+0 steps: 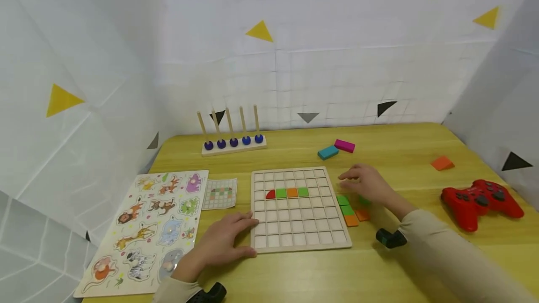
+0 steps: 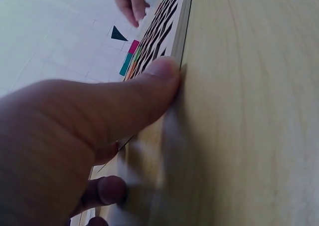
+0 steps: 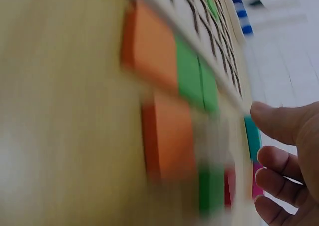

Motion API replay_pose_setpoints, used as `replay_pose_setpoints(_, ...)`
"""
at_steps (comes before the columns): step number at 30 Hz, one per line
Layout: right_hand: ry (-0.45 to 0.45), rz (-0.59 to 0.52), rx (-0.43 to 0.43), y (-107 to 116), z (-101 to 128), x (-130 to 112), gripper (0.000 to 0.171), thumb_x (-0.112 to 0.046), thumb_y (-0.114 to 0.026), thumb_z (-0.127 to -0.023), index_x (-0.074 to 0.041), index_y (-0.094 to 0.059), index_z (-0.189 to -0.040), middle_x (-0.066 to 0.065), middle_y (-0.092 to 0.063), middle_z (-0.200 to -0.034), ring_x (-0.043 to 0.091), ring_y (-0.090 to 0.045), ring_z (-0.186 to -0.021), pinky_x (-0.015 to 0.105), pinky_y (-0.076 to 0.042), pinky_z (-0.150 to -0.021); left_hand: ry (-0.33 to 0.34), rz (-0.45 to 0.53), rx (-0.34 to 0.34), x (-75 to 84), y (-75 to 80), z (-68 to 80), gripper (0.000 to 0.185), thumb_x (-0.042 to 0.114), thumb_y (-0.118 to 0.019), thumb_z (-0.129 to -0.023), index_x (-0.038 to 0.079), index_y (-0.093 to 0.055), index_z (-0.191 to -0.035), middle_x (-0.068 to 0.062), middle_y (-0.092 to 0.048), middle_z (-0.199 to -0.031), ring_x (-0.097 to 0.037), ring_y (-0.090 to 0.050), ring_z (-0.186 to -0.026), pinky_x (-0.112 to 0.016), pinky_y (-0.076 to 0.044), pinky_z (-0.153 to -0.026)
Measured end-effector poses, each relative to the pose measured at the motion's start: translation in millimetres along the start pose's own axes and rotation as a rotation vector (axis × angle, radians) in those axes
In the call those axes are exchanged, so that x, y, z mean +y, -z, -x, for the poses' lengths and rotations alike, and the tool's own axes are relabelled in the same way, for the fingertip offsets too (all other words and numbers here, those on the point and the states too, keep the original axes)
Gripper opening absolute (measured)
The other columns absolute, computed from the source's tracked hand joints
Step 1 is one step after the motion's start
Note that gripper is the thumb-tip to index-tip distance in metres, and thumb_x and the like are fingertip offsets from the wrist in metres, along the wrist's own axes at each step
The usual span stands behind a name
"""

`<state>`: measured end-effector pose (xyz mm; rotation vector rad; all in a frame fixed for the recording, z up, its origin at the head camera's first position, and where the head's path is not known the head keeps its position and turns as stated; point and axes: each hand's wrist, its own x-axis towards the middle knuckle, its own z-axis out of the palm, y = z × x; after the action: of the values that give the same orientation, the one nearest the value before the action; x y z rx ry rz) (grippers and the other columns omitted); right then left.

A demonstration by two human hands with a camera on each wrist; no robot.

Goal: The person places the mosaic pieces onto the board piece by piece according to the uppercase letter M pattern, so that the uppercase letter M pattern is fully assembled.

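Observation:
A wooden grid board point(image 1: 290, 228) lies in front of me. One row holds a red rounded tile point(image 1: 270, 194), a green tile point(image 1: 280, 193), an orange tile point(image 1: 292, 192) and another green tile point(image 1: 303, 192). At the board's lower left edge rests my left hand point(image 1: 223, 242), thumb tip against the side in the left wrist view. Beyond the right edge, my right hand point(image 1: 366, 183) hovers over loose tiles with loosely bent fingers and nothing visible between them. Those tiles include a green one point(image 1: 347, 210) and an orange one point(image 3: 172, 141).
A pattern card point(image 1: 220, 194) lies between the board and an animal puzzle point(image 1: 143, 219). Behind stand a peg stacker point(image 1: 234, 146), a teal block point(image 1: 328, 152) and a magenta block point(image 1: 345, 145). To the right are a red game controller point(image 1: 480, 202) and an orange block point(image 1: 442, 163).

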<state>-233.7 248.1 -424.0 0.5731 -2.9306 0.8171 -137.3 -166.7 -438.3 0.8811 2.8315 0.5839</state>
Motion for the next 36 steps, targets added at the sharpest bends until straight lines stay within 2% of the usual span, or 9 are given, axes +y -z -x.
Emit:
replay_pose_setpoints(6,-0.071,0.071,0.043,22,15,30,0.02,-0.013,-0.068,-0.091,-0.003,-0.076,-0.107,0.013,-0.067,-0.095,0.024,-0.059,-0.083,0.034,-0.049,-0.071,0.004,0.02,-0.004,1.0,1.4,2.5,0.064,0.056,-0.069,-0.085,0.023,-0.056,-0.138,-0.006,-0.051,-0.149,-0.03,-0.05,-0.133,-0.055,-0.044,-0.105)
replay_pose_setpoints(11,-0.052,0.063,-0.036,23,17,39,0.023,-0.012,-0.067,-0.092,-0.003,-0.074,-0.112,0.009,-0.064,-0.09,0.016,-0.051,-0.077,0.029,-0.044,-0.066,0.011,0.019,-0.013,0.2,2.7,3.9,0.063,0.054,-0.069,-0.086,0.023,-0.055,-0.139,-0.006,-0.05,-0.15,-0.031,-0.05,-0.134,-0.055,-0.044,-0.105)
replay_pose_setpoints(14,-0.05,0.05,-0.056,21,16,40,0.025,-0.011,-0.067,-0.092,-0.004,-0.073,-0.115,0.007,-0.063,-0.09,0.014,-0.049,-0.077,0.027,-0.043,-0.065,0.01,0.02,-0.015,0.3,3.2,3.8,0.063,0.053,-0.069,-0.086,0.023,-0.055,-0.14,-0.006,-0.049,-0.151,-0.03,-0.049,-0.134,-0.055,-0.045,-0.104)
replay_pose_setpoints(17,-0.022,0.053,-0.044,19,16,41,0.028,0.0,-0.062,-0.091,-0.005,-0.073,-0.117,0.007,-0.063,-0.09,0.015,-0.049,-0.077,0.026,-0.042,-0.065,0.003,0.025,-0.015,0.6,3.8,2.9,0.063,0.052,-0.069,-0.087,0.023,-0.054,-0.14,-0.006,-0.049,-0.151,-0.03,-0.049,-0.135,-0.055,-0.045,-0.104)
replay_pose_setpoints(21,0.053,0.063,-0.067,19,16,43,0.041,0.012,-0.056,-0.086,-0.007,-0.072,-0.119,0.006,-0.063,-0.09,0.014,-0.047,-0.078,0.025,-0.042,-0.065,-0.003,0.026,-0.019,0.8,4.1,1.9,0.062,0.052,-0.069,-0.087,0.022,-0.054,-0.14,-0.006,-0.049,-0.151,-0.03,-0.049,-0.135,-0.054,-0.044,-0.105)
replay_pose_setpoints(28,0.125,0.092,-0.094,20,18,43,0.033,0.001,-0.07,-0.085,-0.009,-0.074,-0.116,0.004,-0.061,-0.092,0.013,-0.045,-0.081,0.025,-0.039,-0.068,0.007,0.032,-0.016,1.2,4.2,1.3,0.062,0.052,-0.069,-0.087,0.023,-0.054,-0.14,-0.006,-0.049,-0.151,-0.03,-0.048,-0.136,-0.055,-0.043,-0.106)
replay_pose_setpoints(36,0.12,0.077,-0.092,19,21,40,0.027,-0.007,-0.074,-0.085,-0.007,-0.075,-0.112,0.004,-0.06,-0.091,0.014,-0.045,-0.079,0.023,-0.04,-0.065,0.009,0.031,-0.02,-0.8,1.9,1.6,0.064,0.055,-0.068,-0.086,0.023,-0.054,-0.14,-0.006,-0.048,-0.152,-0.03,-0.047,-0.137,-0.055,-0.042,-0.107)
